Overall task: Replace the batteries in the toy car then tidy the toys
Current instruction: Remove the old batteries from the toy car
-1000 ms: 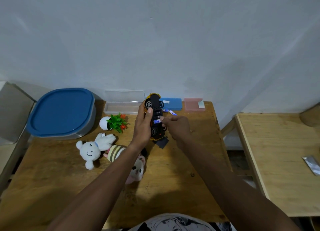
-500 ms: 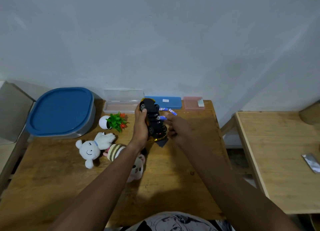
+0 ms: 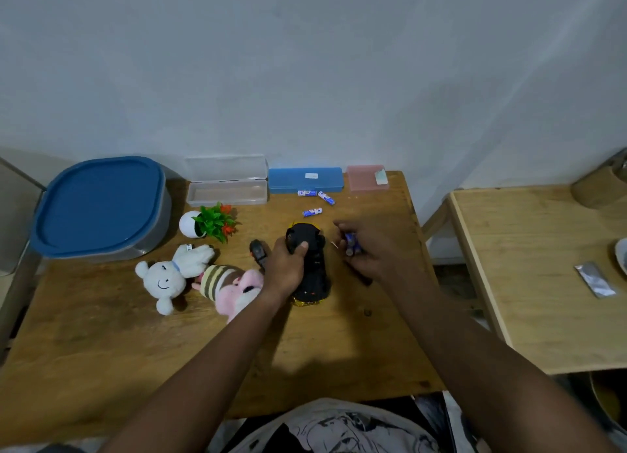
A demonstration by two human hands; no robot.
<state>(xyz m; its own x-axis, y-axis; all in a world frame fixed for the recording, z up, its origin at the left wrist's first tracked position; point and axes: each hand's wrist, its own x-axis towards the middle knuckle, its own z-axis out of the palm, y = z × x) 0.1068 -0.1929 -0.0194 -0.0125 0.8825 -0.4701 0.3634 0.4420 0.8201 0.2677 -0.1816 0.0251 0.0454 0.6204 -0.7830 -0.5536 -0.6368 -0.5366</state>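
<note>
The toy car (image 3: 310, 266), black underside up with yellow showing at both ends, rests on the wooden table (image 3: 101, 344). My left hand (image 3: 286, 266) grips it from the left side. My right hand (image 3: 364, 250), just right of the car, holds blue batteries (image 3: 351, 244) in its fingers. Three loose blue-and-white batteries (image 3: 312, 212) lie on the table behind the car. A white plush bear (image 3: 169, 274) and a pink plush with a striped hat (image 3: 227, 284) lie left of the car.
Along the wall stand a blue-lidded container (image 3: 98, 205), an open clear case (image 3: 226, 191), a blue case (image 3: 305, 179) and a pink case (image 3: 366, 177). A small potted plant (image 3: 212, 223) lies tipped over. A dark object (image 3: 258, 253) lies by my left hand. A second table (image 3: 529, 283) stands right.
The car has come down from in front of the cases to the table, nearer me. My right hand moved away from the car's underside to the right with batteries in it.
</note>
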